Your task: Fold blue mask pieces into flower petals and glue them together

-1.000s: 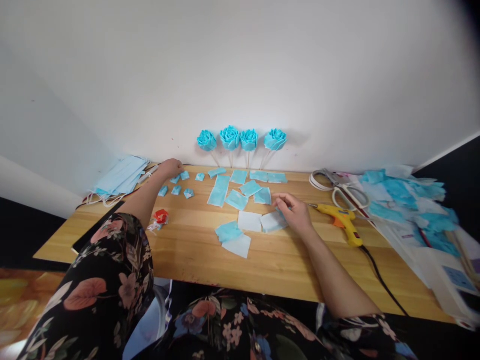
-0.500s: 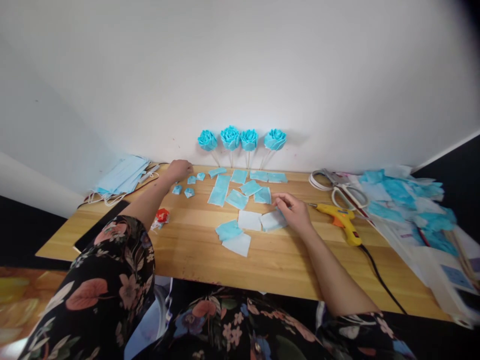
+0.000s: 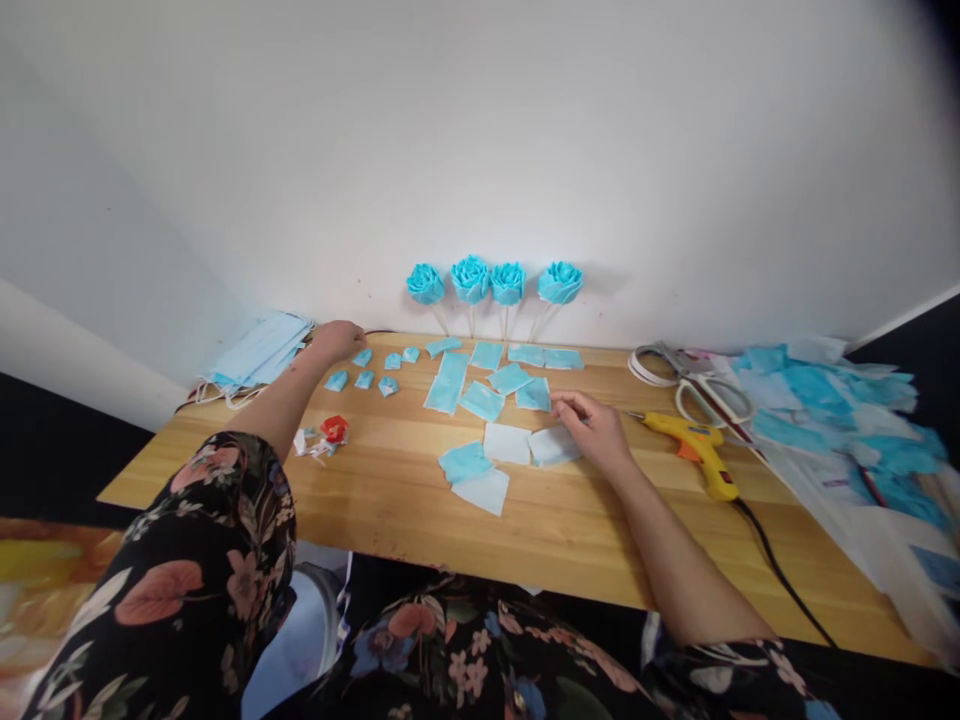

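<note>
My left hand is at the far left of the table, beside a small folded blue fabric petal. Its fingers are curled closed, and whatever they may hold is hidden. Several more folded petals lie just right of it. Loosely bent, my right hand rests over a white fabric piece, with thumb and forefinger slightly apart and nothing visible between them. Its fingertips are close to a blue fabric rectangle. Several more cut blue pieces are spread across the middle.
Several blue fabric roses on sticks lean against the wall. At right are a yellow glue gun with its cord, scissors, a tape roll and blue scraps. Face masks and a red crumpled wrapper are at left.
My left hand has drawn back to the left, and two more folded petals show near it. My right hand has barely moved. The whole view has shifted slightly.
</note>
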`<state>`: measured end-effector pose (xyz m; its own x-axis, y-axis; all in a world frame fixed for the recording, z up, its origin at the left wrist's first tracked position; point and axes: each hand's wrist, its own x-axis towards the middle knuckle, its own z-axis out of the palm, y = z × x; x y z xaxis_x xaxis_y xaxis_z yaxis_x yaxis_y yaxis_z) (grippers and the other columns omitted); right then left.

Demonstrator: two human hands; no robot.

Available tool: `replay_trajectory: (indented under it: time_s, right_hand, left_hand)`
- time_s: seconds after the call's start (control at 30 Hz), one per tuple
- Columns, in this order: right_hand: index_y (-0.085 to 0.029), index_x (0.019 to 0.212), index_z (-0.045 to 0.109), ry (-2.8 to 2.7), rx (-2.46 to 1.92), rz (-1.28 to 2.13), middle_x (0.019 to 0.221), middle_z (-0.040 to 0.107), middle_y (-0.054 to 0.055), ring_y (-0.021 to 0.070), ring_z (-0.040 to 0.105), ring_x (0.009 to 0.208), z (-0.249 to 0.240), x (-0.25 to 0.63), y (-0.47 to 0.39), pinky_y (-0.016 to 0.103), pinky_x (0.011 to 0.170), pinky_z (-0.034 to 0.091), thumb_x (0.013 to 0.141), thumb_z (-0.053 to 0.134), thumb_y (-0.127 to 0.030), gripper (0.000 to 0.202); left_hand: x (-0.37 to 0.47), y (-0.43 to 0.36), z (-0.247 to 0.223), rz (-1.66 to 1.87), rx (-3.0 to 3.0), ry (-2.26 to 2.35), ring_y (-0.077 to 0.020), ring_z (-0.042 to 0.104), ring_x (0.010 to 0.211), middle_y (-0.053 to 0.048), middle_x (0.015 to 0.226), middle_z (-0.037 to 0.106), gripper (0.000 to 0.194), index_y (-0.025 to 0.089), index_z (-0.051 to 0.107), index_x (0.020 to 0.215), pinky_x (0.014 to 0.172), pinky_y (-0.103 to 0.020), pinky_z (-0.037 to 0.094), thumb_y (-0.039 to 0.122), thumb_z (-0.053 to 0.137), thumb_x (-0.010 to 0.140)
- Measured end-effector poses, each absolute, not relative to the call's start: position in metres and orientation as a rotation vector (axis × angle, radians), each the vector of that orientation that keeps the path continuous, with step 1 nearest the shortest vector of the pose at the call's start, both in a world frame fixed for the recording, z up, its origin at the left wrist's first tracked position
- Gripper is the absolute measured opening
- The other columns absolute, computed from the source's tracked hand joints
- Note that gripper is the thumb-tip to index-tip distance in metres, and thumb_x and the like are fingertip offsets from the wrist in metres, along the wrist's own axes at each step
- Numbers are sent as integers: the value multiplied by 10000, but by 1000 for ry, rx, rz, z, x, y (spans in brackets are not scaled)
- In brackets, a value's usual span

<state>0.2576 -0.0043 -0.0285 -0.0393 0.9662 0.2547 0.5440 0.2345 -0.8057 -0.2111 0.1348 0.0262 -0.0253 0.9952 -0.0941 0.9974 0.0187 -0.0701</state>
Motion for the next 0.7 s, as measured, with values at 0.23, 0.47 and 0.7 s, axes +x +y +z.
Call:
replay_trajectory:
  time_s: [0.23, 0.47, 0.7]
  right_hand:
    - [-208, 1005, 744, -1701, -1430, 640, 788, 765, 36, 181, 668, 682, -26, 255, -5, 298, 681, 504, 877, 542, -397, 305]
    - [-210, 1016, 741, -1709, -1445, 661, 793, 764, 38, 189, 673, 693, -26, 256, -5, 305, 682, 500, 878, 528, -410, 324]
    - [-210, 1028, 745, -1724, -1470, 653, 801, 765, 36, 186, 660, 686, -26, 255, -6, 298, 660, 479, 882, 527, -416, 333]
  left_hand:
    - [-209, 134, 14, -98, 2154, 2185, -262, 691, 912, -124, 981, 780, 289, 171, 767, 935, 754, -278, 465, 288, 558, 772]
    - [-209, 133, 36, 109, 2116, 2087, -225, 675, 852, -86, 926, 768, 362, 152, 770, 961, 701, -254, 471, 360, 527, 792]
    - [-198, 132, 31, 146, 2040, 2076, -246, 668, 780, -92, 797, 746, 283, 161, 771, 849, 676, -285, 475, 332, 589, 716]
